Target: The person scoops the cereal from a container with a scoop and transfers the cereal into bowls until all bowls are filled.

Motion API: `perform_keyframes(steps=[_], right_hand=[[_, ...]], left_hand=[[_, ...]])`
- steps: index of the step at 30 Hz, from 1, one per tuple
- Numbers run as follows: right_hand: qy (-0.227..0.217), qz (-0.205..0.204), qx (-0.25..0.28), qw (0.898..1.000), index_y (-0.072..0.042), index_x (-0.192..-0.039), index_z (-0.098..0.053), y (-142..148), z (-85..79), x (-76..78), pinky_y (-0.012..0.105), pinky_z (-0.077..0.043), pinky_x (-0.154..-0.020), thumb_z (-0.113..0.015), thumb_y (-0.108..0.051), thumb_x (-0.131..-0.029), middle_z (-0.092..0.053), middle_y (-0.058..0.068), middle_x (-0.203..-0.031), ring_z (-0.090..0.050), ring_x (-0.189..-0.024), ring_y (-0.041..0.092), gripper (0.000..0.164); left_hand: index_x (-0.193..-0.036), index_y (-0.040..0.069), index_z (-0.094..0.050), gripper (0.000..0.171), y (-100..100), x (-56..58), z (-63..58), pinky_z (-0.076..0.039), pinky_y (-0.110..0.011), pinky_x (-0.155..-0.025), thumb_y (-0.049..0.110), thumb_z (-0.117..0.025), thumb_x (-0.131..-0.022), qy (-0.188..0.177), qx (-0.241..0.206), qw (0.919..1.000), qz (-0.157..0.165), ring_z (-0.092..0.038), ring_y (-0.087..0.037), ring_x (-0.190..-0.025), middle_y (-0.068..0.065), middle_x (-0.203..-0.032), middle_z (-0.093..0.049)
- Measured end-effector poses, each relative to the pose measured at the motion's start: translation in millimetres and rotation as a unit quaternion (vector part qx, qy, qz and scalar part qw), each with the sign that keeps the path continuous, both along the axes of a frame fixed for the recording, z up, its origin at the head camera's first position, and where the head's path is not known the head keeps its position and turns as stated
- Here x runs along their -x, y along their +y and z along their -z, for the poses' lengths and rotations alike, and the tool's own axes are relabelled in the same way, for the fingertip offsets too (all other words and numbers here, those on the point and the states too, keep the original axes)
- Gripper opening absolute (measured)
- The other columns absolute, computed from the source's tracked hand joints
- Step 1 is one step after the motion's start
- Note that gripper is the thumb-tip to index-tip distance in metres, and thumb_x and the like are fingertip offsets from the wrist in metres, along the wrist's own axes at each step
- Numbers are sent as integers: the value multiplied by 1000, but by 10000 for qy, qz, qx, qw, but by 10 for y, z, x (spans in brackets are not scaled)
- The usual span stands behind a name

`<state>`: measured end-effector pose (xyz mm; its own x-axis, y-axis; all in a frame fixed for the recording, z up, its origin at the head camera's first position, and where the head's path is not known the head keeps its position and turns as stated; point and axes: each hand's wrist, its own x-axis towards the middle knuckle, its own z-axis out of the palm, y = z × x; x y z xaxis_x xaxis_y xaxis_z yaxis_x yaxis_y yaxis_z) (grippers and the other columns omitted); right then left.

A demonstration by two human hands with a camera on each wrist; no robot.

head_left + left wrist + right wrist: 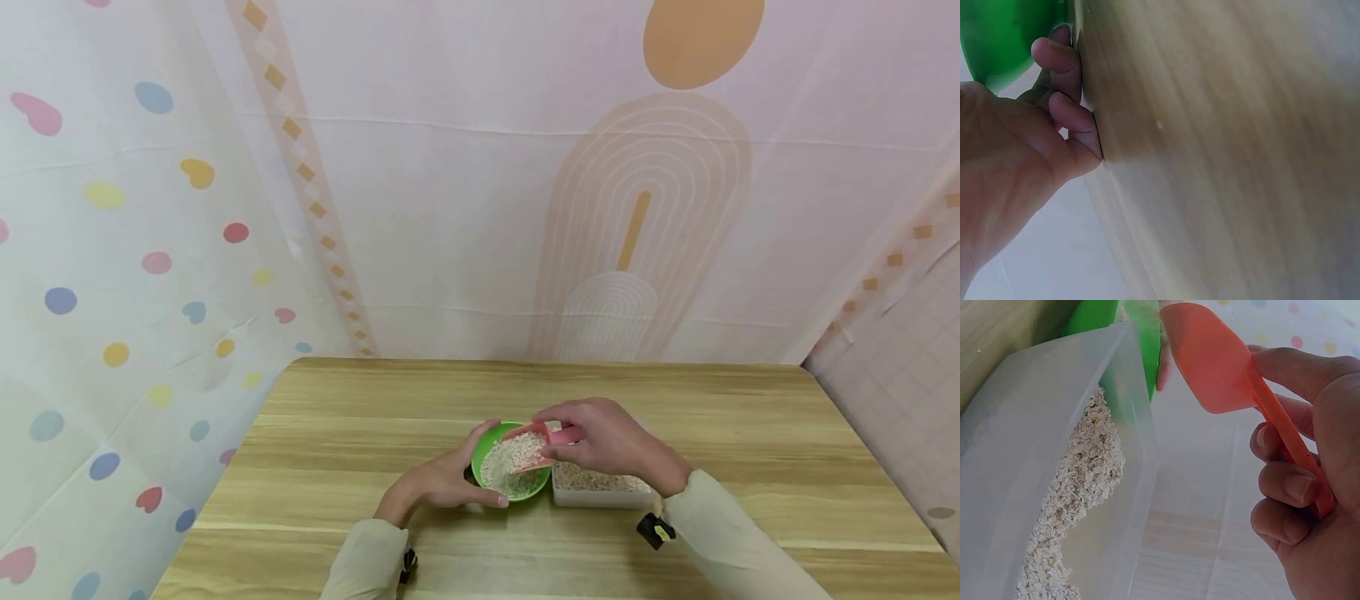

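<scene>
The red scoop [1213, 359], heaped with oats [527, 448], is gripped in the right hand [611, 437], its long axis running leftward over the green bowl [486, 440], cupped by the left hand [446, 482].

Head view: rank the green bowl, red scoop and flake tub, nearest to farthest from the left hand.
1. Green bowl: touching the left hand.
2. Red scoop: over the bowl, right of that hand.
3. Flake tub: farther right, beyond the bowl.
</scene>
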<state>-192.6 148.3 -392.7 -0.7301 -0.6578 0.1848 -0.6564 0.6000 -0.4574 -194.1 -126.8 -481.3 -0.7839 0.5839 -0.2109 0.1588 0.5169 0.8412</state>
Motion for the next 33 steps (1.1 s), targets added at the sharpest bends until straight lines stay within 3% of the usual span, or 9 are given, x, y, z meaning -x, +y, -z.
perform_keyframes(steps=[4,12,20,33], right_hand=[[-21,-30,-38,10000,-16,-123,-70,2,-16,-2,23,-50,-69,-79,-28,-86,-71,-8,-93,-56,-75,2,40],[179,-96,-207,9996,-15,-122,-71,5,-18,2,33,-55,-82,-79,-28,-85,-72,-1,-118,-68,-100,15,40],[459,-173,-356,9982,-15,-122,-71,17,-28,1,35,-56,-83,-79,-29,-85,-72,1,-117,-68,-102,15,40],[974,-256,-635,9929,-16,-115,-74,24,-74,-15,27,-53,-68,-82,-25,-80,-74,-1,-105,-66,-83,10,37]], left_hand=[[-159,27,-5,113,0,-1,-3,-29,-61,-112,43,-83,-79,-17,24,10000,-8,-31,-41,-142,-21,-159,-27],[-159,28,-5,113,3,-4,-6,-28,-62,-113,42,-83,-79,-71,-4,10000,-43,-29,-41,-143,-20,-160,-24],[-159,29,-4,114,-7,18,11,-28,-62,-113,42,-84,-78,-108,36,9999,-101,-31,-42,-142,-23,-158,-27],[-159,28,-4,114,1,7,-5,-28,-62,-112,42,-83,-79,-126,72,9998,-108,-31,-41,-142,-22,-158,-27]])
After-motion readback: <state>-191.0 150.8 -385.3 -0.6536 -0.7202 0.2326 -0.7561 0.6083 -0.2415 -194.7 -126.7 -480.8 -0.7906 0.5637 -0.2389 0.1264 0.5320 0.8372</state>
